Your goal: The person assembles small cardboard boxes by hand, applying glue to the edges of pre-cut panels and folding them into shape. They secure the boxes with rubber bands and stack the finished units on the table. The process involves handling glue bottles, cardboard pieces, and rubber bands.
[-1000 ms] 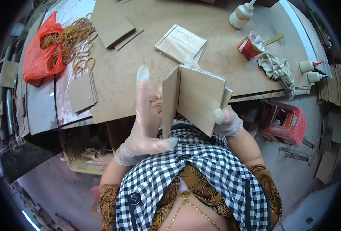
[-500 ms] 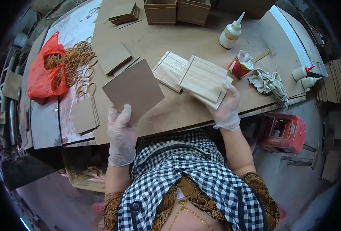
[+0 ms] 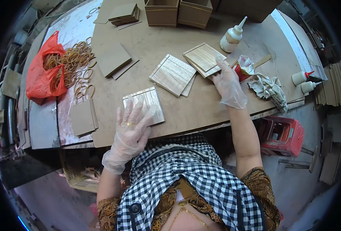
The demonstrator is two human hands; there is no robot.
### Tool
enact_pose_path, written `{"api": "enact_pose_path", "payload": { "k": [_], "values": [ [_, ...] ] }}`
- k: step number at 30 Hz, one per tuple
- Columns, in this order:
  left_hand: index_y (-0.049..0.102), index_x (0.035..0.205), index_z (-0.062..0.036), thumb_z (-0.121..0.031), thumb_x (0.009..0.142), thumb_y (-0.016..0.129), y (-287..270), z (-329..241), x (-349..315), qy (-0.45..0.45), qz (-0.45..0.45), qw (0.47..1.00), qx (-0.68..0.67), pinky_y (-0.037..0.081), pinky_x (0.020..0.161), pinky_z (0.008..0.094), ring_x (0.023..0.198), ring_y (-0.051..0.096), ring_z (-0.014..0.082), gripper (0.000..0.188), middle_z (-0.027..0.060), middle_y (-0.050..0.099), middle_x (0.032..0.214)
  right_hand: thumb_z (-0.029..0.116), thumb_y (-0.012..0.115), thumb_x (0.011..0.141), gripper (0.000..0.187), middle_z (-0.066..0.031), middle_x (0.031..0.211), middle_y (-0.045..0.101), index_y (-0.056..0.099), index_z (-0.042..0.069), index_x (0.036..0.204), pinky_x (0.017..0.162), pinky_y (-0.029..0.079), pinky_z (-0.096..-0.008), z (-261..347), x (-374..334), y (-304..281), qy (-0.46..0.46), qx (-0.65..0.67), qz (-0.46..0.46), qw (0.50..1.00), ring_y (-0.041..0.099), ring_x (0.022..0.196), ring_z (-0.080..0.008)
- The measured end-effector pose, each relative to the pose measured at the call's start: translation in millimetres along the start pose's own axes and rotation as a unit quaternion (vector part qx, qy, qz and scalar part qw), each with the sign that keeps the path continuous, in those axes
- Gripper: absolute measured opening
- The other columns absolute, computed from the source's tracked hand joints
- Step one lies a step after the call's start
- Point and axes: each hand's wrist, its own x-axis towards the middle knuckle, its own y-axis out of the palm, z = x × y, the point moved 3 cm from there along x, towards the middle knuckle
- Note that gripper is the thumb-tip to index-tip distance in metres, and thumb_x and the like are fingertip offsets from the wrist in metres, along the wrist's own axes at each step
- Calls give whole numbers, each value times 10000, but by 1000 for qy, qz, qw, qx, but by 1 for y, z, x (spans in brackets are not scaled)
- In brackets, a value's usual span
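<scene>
My left hand (image 3: 133, 125), in a clear glove with a ring showing through, lies with fingers spread on a square wooden panel (image 3: 155, 104) near the table's front edge. The panel has light, streaked grain and a groove by its far edge. My right hand (image 3: 227, 81), also gloved, grips a small stack of similar wooden panels (image 3: 206, 57), thumb on top. Between the hands, more panels (image 3: 173, 74) lie overlapped on the table. Beside my right hand stands a red tub (image 3: 241, 72) with white contents and a flat stick (image 3: 261, 61).
Rubber bands (image 3: 79, 57) spill from a red plastic bag (image 3: 47, 75) at left. Brown square boards (image 3: 114, 59) lie nearby. Brown boxes (image 3: 162, 13) stand at the back. A glue bottle (image 3: 231, 38), a crumpled cloth (image 3: 268, 91) and a red stool (image 3: 284, 135) are at right.
The square my left hand held up now lies grain side up under its spread fingers. My right hand has moved its panels farther away, towards the glue bottle.
</scene>
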Motion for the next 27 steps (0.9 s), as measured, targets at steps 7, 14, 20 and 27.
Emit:
{"api": "enact_pose_path", "payload": {
  "k": [7, 14, 20, 27],
  "values": [
    [521, 1402, -63, -254, 862, 706, -23, -11, 8, 28, -25, 978, -205, 185, 1176, 523, 1468, 232, 428, 602, 200, 367, 1538, 245, 635, 944, 523, -114, 1301, 580, 485, -33, 1361, 1030, 427, -356, 19, -82, -35, -73, -152, 92, 981, 581, 1183, -245],
    [372, 1491, -32, -212, 920, 662, -9, -70, 64, 109, 25, 831, -545, 211, 1192, 423, 1473, 266, 321, 665, 179, 331, 1564, 137, 641, 938, 482, -161, 1349, 551, 491, -19, 1370, 1097, 361, -389, 48, -118, -65, -381, -387, -141, 828, 517, 1272, -283],
    [213, 1548, -39, -660, 956, 407, 35, -129, 116, -77, 175, 558, -807, 248, 1180, 451, 1459, 271, 313, 879, 199, 273, 1574, 513, 694, 822, 714, -203, 1383, 522, 545, 45, 1341, 1012, 422, -420, 139, -56, -139, -382, -799, -279, 371, 493, 1274, -380],
    [215, 1549, -42, -788, 881, 366, 54, -158, 142, -109, 169, 293, -935, 269, 1171, 474, 1440, 298, 309, 1013, 165, 252, 1588, 108, 653, 910, 210, -104, 1020, 638, 605, 34, 1100, 745, 516, -320, 131, -89, -142, -474, -442, -267, 714, 637, 849, -205]
  ]
}}
